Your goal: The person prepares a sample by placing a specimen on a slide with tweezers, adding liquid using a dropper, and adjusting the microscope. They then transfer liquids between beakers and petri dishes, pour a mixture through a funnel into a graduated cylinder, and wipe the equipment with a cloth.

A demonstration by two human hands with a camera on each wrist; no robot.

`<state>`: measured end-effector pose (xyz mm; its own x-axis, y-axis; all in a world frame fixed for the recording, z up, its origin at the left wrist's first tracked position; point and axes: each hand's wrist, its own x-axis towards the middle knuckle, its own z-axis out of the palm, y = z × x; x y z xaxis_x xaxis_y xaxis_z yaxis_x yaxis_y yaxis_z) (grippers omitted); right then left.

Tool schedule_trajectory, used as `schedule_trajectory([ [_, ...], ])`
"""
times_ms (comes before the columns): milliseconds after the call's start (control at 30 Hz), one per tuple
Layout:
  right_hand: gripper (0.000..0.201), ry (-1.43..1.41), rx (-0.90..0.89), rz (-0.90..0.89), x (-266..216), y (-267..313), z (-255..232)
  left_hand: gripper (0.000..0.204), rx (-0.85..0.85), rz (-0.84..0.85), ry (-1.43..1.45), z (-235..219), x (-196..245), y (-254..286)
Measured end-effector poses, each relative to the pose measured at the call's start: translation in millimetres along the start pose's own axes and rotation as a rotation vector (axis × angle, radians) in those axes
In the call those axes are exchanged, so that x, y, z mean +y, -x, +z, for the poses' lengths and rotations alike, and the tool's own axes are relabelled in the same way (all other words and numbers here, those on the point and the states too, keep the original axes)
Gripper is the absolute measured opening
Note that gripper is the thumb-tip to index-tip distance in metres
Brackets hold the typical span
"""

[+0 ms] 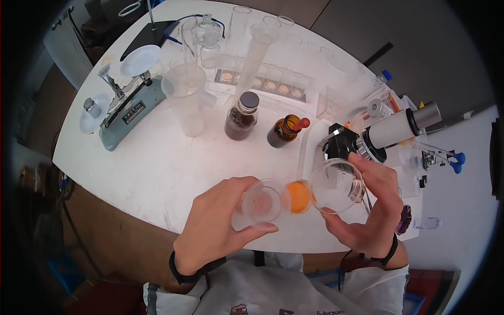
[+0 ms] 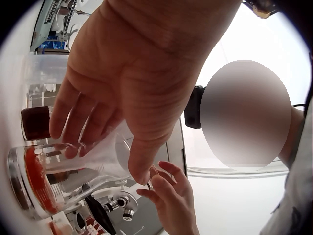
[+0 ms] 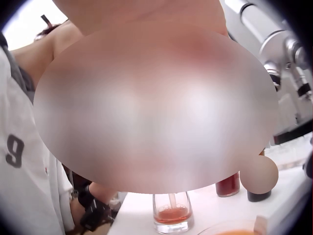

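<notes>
My left hand reaches around a clear glass, its thumb on the near side and its fingers behind. In the left wrist view this glass has a thick base and red liquid low inside. My right hand holds a clear glass beaker by its sides, between thumb and fingers. Between the two vessels shows a round patch of orange liquid, overlapping the edges of both. The right wrist view has the glass with red liquid standing on the table; its middle is blurred.
Behind the hands stand a dark jar with a black lid, an amber bottle with red dropper and a tall plastic beaker. A microscope is close by my right hand. The balance sits on the left.
</notes>
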<state>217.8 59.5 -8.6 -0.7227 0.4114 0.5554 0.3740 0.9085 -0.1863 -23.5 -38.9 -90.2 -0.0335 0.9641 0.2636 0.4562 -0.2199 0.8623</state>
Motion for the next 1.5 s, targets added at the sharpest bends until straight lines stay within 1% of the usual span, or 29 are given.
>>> schedule_trajectory([
  [33, 0.076, -0.078, -0.038, 0.121, 3, 10, -6, 0.071, -0.006, -0.01, -0.012, -1, 1, -1],
  [133, 0.074, -0.212, -0.157, 0.339, 15, 50, -13, 0.073, -0.001, 0.0, -0.045, -1, -3, -1],
  [167, 0.074, -0.22, -0.184, 0.371, 21, 67, -13, 0.073, -0.001, 0.017, -0.05, 0, -4, -1],
  [267, 0.073, -0.223, -0.292, 0.576, 29, 107, -11, 0.072, -0.001, -0.011, -0.007, 1, -4, -1],
  [300, 0.069, -0.236, -0.279, 0.636, 31, 117, -8, 0.072, -0.003, -0.01, -0.008, 2, -4, 0],
  [400, 0.07, -0.187, -0.288, 0.639, 38, 137, -7, 0.071, 0.002, -0.01, -0.016, 2, -5, 0],
  [533, 0.071, -0.189, -0.272, 0.659, 40, 144, -2, 0.073, 0.013, -0.009, -0.036, 3, -5, 0],
  [700, 0.069, -0.185, -0.232, 0.629, 42, 144, 11, 0.073, 0.013, -0.028, -0.031, 3, -4, 2],
  [800, 0.068, -0.169, -0.25, 0.66, 42, 143, 14, 0.073, 0.013, -0.041, -0.012, 3, -6, 3],
  [900, 0.067, -0.12, -0.272, 0.645, 42, 141, 14, 0.072, 0.005, -0.032, -0.016, 2, -5, 1],
  [1100, 0.07, -0.102, -0.256, 0.64, 40, 140, 17, 0.072, -0.007, -0.026, -0.019, 1, -4, 0],
  [1167, 0.071, -0.033, -0.232, 0.625, 36, 134, 11, 0.072, -0.006, -0.022, -0.007, 1, -5, 0],
  [1200, 0.072, -0.001, -0.22, 0.613, 34, 129, 8, 0.071, -0.007, -0.02, -0.006, 1, -5, 0],
  [1300, 0.076, 0.033, -0.257, 0.455, 27, 113, 5, 0.071, -0.008, -0.014, -0.016, 1, -5, 0],
  [1400, 0.082, 0.0, -0.323, 0.323, 24, 89, 24, 0.071, -0.002, -0.006, -0.027, 2, -5, 0],
  [1500, 0.094, -0.034, -0.393, 0.32, 21, 79, 41, 0.071, -0.004, -0.022, -0.017, 2, -4, 1],
])
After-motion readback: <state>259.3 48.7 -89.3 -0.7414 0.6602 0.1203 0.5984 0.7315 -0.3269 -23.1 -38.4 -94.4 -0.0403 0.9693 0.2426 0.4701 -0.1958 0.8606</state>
